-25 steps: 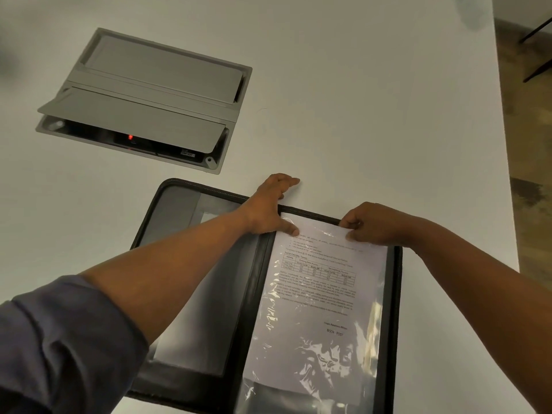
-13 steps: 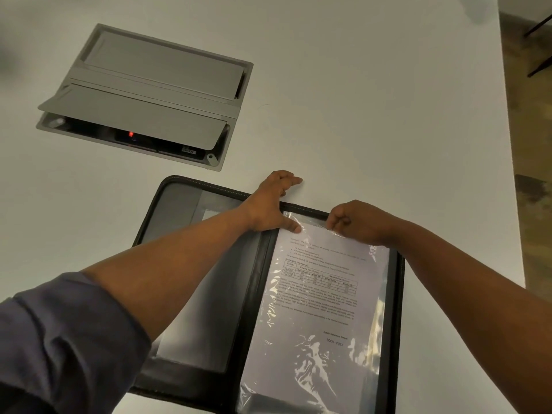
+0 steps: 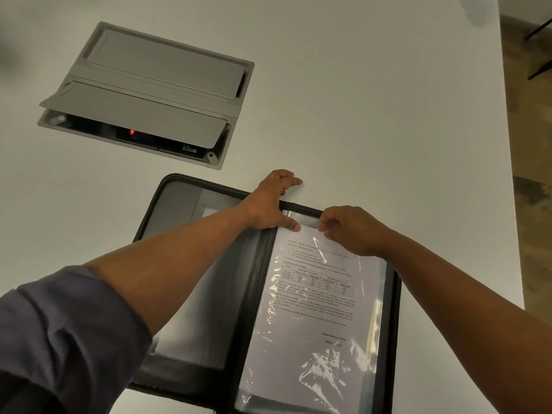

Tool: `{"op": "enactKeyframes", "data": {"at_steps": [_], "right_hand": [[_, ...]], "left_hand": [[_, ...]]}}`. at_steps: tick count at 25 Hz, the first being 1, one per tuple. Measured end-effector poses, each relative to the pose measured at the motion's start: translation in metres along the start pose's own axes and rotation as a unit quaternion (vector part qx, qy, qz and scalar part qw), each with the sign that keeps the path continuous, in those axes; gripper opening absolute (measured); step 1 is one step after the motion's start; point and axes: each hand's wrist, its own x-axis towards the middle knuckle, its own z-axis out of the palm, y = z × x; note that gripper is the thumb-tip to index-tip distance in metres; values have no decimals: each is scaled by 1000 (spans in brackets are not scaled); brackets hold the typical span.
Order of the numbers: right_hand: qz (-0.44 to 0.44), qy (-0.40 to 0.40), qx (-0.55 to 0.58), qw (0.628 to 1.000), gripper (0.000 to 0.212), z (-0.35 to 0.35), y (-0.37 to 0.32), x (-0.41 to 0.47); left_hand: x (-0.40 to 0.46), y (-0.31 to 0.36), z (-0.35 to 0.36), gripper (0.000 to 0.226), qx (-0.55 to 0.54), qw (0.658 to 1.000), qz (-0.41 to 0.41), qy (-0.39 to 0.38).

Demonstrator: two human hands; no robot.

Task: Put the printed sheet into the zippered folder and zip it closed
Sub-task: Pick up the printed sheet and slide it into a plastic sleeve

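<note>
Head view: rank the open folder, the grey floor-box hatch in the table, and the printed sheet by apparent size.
1. open folder
2. grey hatch, though it lies farther from the camera
3. printed sheet, clearly smallest, lying within the folder's right half

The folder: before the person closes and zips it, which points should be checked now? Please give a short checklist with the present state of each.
1. Zippered folder lies open and flat on the table: ok.
2. Printed sheet sits inside the clear sleeve on the right half: ok.
3. Sheet's top edge fully below the sleeve opening: cannot tell, the right hand covers part of it.
4. Left hand and right hand clear of the folder: not ok, both are at its top edge.
5. Zipper pull located: cannot tell, it does not show.
6. Sheet lies straight, no fold: ok where visible.
</note>
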Motion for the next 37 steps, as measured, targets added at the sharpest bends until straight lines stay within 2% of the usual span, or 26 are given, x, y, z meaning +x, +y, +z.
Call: {"op": "enactKeyframes", "data": {"at_steps": [7, 12, 15, 21, 23, 25, 27, 29, 32, 35, 37], "right_hand": [[7, -31, -16, 999, 25, 1, -4, 0], [27, -26, -21, 999, 15, 1, -1, 2], [46, 27, -51, 997, 19, 1, 9, -3], [68, 173, -109, 976, 16, 10, 45, -27], [46, 249, -168, 953, 21, 23, 51, -37], [4, 291, -185, 939, 24, 39, 48, -47], [-4, 249, -175, 953, 38, 54, 42, -52], [37, 164, -174, 970, 59, 67, 42, -58], [39, 96, -187, 977, 78, 79, 52, -66], [52, 96, -202, 973, 84, 83, 56, -71], [73, 133, -213, 965, 83, 83, 53, -78]], "left_hand": [[-2, -1, 0, 102, -5, 1000, 3, 4], [-2, 1, 0, 100, -5, 1000, 1, 9], [-2, 1, 0, 100, -5, 1000, 1, 9], [-3, 4, 0, 99, -1, 1000, -3, 6], [-3, 4, -1, 99, 3, 1000, -3, 5], [-3, 5, -1, 97, 6, 1000, -4, 5], [-4, 7, -1, 96, 6, 1000, -6, 6], [-5, 8, 0, 96, 7, 1000, -8, 10], [-9, 10, 2, 98, 17, 1000, -13, 21], [-24, 13, 14, 96, 61, 995, -14, 81], [-45, 12, 23, 88, 117, 983, 20, 139]]}}
